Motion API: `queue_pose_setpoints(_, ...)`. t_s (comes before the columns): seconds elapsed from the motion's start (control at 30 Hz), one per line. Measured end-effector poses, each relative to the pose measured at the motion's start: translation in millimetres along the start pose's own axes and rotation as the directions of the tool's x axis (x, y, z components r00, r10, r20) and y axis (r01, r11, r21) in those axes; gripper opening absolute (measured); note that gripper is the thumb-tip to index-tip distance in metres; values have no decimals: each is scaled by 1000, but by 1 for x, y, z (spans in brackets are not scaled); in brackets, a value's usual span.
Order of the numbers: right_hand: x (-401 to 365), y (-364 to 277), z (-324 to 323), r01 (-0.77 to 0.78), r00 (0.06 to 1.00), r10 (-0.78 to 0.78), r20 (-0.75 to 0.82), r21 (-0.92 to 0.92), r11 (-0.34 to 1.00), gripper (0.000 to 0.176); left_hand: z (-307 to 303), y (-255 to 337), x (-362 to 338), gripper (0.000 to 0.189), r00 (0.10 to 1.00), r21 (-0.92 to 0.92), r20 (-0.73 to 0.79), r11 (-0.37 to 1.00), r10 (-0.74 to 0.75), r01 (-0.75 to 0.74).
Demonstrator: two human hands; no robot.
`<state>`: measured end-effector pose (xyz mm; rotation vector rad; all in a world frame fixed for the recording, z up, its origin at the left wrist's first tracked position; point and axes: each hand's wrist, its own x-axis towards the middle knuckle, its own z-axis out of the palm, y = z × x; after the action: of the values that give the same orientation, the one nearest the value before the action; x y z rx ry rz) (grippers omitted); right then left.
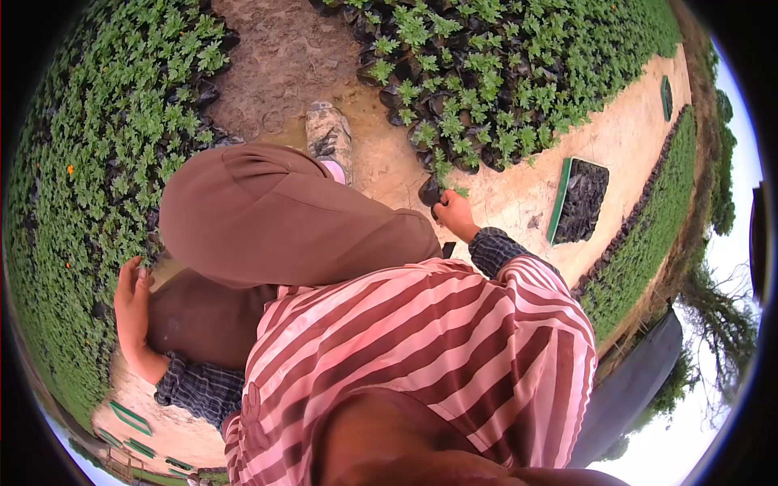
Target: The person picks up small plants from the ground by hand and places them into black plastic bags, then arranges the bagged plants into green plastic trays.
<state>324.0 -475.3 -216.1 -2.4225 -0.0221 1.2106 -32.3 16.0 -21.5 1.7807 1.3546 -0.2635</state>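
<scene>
Right hand [456, 216] seems closed on black seedling bag [429, 192]; strong pulling may tear it. Left hand [132, 312] is half-open, empty.

"Where's the left hand [133, 304]?"
"Left of frame, pointing upward, loosely bent."
"And the right hand [455, 215]?"
"Just right of centre, curled inward, its forearm [504, 249] running toward lower right."

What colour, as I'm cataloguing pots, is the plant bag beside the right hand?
The plant bag is black, best seen in the head view.
</scene>
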Motion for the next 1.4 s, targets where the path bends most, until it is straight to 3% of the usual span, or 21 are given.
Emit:
queue_pose_setpoints(0.23,35,62,9,31,972,-53,-228,-101,994,16,0,-3,4,37,999,45,29,999,12,-14)
queue_pose_setpoints(0.3,58,75,24,114,864,-205,-460,-218,969,15,-1,-10,2,37,1000,51,17,999,-9,8)
queue_pose_setpoints(0.33,60,73,29,122,843,-277,-462,-337,934,22,0,-11,3,36,1000,49,-1,998,-25,25)
queue_pose_setpoints(0.43,69,72,44,131,843,-255,-474,-279,951,33,1,-16,-2,37,1000,99,2,995,-2,2)
queue_pose_setpoints(0.5,51,61,41,101,865,-200,-460,-231,968,40,0,-24,-7,37,1000,96,-18,995,-3,5)
queue_pose_setpoints(0.57,26,42,42,5,941,-30,-336,-75,997,38,0,-31,-8,37,999,85,-35,996,6,-3)
queue_pose_setpoints(0.63,27,34,51,-10,968,0,-252,-37,999,36,-1,-32,-11,37,999,93,-34,995,-17,20)
queue_pose_setpoints(0.73,19,-8,57,202,972,-222,-78,-202,958,28,-2,-33,-14,37,996,31,-46,997,-74,75)
queue_pose_setpoints(0.77,19,-15,57,207,971,-225,-74,-199,958,28,-1,-35,-16,37,997,8,-42,997,-71,71)
queue_pose_setpoints(0.83,23,-28,60,442,876,-482,-15,-374,815,22,-1,-35,-19,37,996,-16,-49,997,-71,70)
queue_pose_setpoints(0.87,30,-27,63,488,837,-546,11,-464,739,21,0,-35,-20,37,997,-25,-49,998,-65,64)
queue_pose_setpoints(1.03,53,-12,69,429,850,-514,117,-720,545,24,-1,-40,-27,37,994,-60,-64,995,-84,80)
queue_pose_setpoints(1.1,71,18,79,601,767,-554,323,-664,445,22,0,-48,-28,36,994,-77,-76,995,-73,68)
queue_pose_setpoints(1.13,80,33,83,609,759,-562,329,-662,436,22,1,-54,-29,35,993,-94,-92,994,-68,59)
queue_pose_setpoints(1.2,93,39,90,596,781,-534,325,-645,479,32,3,-72,-24,34,994,-111,-102,993,-39,28)
queue_pose_setpoints(1.33,66,-16,83,302,931,-362,47,-657,691,35,2,-65,-28,30,985,-169,-168,986,-43,14)
queue_pose_setpoints(1.4,91,-15,89,311,945,-316,87,-543,780,36,5,-61,-27,31,988,-114,-151,992,29,-46)
